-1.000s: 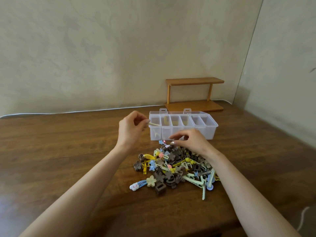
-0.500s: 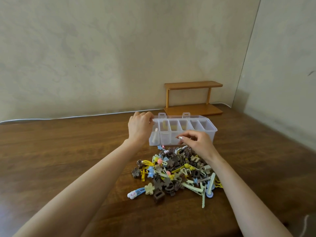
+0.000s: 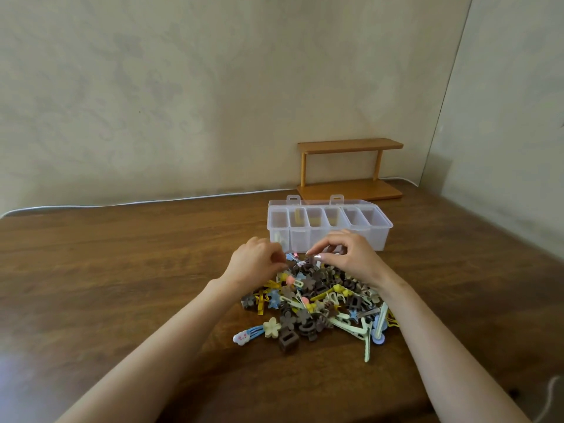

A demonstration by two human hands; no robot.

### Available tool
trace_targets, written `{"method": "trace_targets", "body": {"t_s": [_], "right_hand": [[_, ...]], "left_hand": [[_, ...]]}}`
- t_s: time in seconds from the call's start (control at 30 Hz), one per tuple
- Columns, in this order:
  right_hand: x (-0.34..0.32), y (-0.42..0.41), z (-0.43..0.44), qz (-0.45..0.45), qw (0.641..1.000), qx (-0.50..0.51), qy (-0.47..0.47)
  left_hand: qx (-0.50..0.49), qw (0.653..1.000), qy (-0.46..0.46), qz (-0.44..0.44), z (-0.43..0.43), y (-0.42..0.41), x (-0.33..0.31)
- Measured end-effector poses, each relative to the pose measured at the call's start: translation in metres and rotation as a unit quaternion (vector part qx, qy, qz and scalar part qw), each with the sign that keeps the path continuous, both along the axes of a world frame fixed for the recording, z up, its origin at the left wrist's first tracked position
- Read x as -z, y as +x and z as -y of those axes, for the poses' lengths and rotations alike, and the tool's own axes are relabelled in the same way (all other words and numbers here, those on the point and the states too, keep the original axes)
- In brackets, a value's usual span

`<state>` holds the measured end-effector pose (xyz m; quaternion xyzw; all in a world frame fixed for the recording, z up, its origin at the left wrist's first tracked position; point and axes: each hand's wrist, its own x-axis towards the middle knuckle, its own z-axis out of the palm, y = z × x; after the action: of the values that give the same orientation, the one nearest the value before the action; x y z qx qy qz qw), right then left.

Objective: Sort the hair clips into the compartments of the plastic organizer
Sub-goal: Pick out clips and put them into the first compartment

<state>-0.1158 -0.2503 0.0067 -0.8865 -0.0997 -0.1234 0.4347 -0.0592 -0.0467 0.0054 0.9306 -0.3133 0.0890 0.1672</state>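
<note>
A heap of hair clips [image 3: 317,303] in brown, yellow, pale green and blue lies on the wooden table. Just behind it stands the clear plastic organizer [image 3: 378,239] with its lid open and several compartments in a row. A pale clip [image 3: 279,239] shows in the leftmost compartment, and some yellowish pieces lie in the middle ones. My left hand [image 3: 256,262] hovers with curled fingers at the heap's far left edge; its fingertips are hidden. My right hand [image 3: 351,257] is on the heap's far side, its thumb and forefinger pinching a brown clip [image 3: 309,263].
A small two-tier wooden shelf [image 3: 349,169] stands against the wall behind the organizer. A white cable [image 3: 122,204] runs along the table's back edge. A blue snap clip with a white end [image 3: 245,336] lies apart at the heap's near left.
My left hand put its pale clip into the leftmost compartment, then drew back to the heap's far edge. My right hand stayed on the heap and closed on a brown clip.
</note>
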Motion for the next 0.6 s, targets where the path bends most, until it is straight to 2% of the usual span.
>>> {"method": "trace_targets", "body": {"t_s": [0.23, 0.33, 0.47, 0.6], "right_hand": [[0.001, 0.001, 0.001, 0.001, 0.999, 0.018, -0.031], [0.003, 0.001, 0.001, 0.01, 0.998, 0.025, -0.051], [0.003, 0.002, 0.001, 0.014, 0.998, 0.033, -0.047], [0.004, 0.003, 0.0, 0.016, 0.998, 0.037, -0.056]], "left_hand": [[-0.024, 0.994, -0.027, -0.108, 0.002, 0.004, 0.006], [-0.02, 0.983, -0.083, -0.162, 0.0, 0.002, 0.005], [-0.051, 0.974, -0.161, -0.15, -0.01, 0.002, 0.0], [-0.051, 0.981, -0.13, -0.137, -0.013, 0.004, 0.005]]}}
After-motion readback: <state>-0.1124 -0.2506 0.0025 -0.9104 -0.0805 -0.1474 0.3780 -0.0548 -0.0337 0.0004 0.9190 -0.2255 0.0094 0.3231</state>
